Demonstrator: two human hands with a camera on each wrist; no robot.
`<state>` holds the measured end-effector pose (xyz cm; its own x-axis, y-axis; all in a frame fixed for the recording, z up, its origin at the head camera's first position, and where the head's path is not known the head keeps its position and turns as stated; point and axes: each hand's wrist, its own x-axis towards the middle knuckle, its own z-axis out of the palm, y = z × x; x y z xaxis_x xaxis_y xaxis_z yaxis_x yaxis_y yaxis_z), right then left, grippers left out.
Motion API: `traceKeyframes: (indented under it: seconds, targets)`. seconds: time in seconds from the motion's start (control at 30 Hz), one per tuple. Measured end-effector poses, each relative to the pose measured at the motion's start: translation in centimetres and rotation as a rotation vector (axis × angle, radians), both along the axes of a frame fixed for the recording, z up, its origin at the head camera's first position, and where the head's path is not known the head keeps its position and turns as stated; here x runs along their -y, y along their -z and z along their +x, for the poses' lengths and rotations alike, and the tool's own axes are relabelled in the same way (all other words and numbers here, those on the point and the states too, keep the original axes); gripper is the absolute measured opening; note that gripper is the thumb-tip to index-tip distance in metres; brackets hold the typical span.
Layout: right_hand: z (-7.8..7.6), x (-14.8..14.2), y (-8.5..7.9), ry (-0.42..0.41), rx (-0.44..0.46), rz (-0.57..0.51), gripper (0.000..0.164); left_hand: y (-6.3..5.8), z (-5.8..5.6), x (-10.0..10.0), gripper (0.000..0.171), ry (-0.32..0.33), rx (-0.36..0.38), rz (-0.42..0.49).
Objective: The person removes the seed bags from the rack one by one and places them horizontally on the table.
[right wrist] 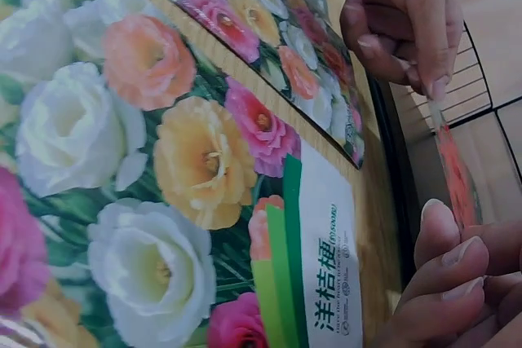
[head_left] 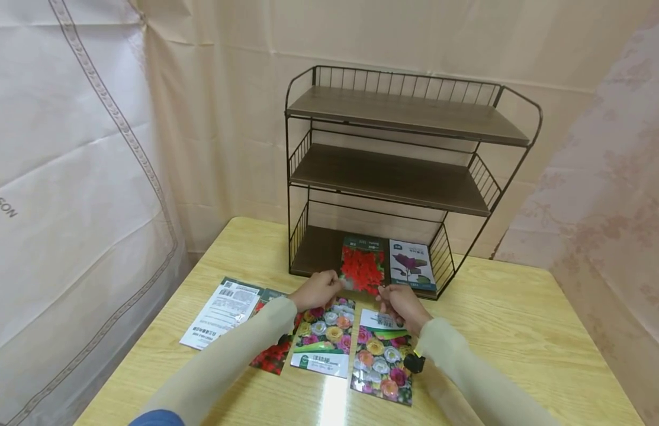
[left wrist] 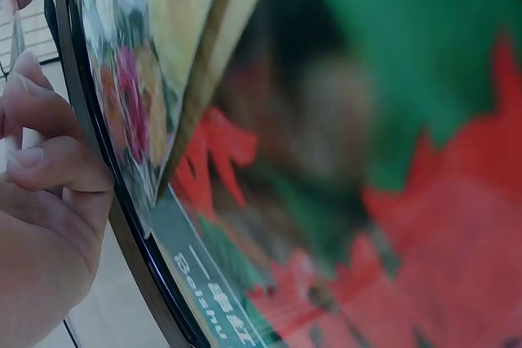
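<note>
Both hands hold a red-flowered seed packet [head_left: 362, 263] by its near corners, at the front of the rack's bottom shelf. My left hand [head_left: 320, 290] pinches the left corner; my right hand [head_left: 404, 305] pinches the right one. Seen from the right wrist, the held packet [right wrist: 458, 173] is almost edge-on between the fingertips. A white packet with a purple flower [head_left: 411, 266] lies to its right on the shelf. Below the hands, two packets with mixed flowers [head_left: 322, 337] [head_left: 382, 358] lie on the table. Another red-flowered packet [head_left: 270, 360] is partly hidden by the left forearm.
A three-tier rack with dark metal wire sides and brown shelves [head_left: 385, 171] stands at the back of the wooden table [head_left: 521, 331]. A packet with its printed white back up [head_left: 222, 313] lies at the table's left. Curtains [head_left: 228, 118] hang behind and beside.
</note>
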<state>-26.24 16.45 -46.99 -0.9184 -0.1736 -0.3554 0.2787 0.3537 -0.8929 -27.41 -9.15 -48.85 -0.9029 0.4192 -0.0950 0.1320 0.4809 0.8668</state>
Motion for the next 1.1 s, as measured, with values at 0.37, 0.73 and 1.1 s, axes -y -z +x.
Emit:
traceKeyframes:
  seconds: [0.37,0.73,1.1]
  targets:
    - [1.1,-0.6,0.3,0.002,-0.016,-0.046,0.035,-0.6,1.2,-0.5,0.04,0.024,-0.026,-0.001]
    - [2.6,-1.8,0.1,-0.017,-0.034,-0.045,0.034,-0.8,2.4,-1.3,0.04,0.076,-0.053,-0.003]
    - [4.1,-2.9,-0.1,-0.045,-0.065,0.03,0.036,-0.7,3.7,-2.2,0.04,0.088,-0.017,0.034]
